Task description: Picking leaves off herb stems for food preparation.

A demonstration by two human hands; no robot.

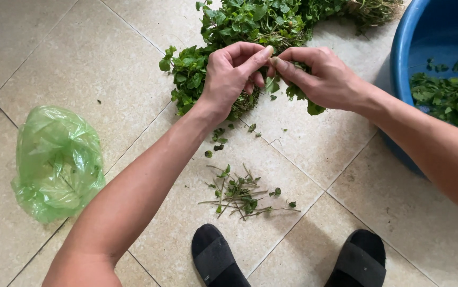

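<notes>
Sprig: a leafy green sprig sits upper centre of the frame, pinched between both hands, its leaves hanging below the right palm
Left hand: the left hand curls in from lower left, thumb and forefinger nipping the sprig's stem
Right hand: the right hand reaches from the right edge, fingers closed round the same sprig, fingertips meeting the left's
Herb heap: one pile of greens on the tiled floor, just behind the hands
Scraps: one scatter of bare stems, lower centre
Basin: one blue basin, upper right, holding picked leaves
Bag: one green plastic bag, left
Sandals: two black sandals at the bottom edge
</notes>
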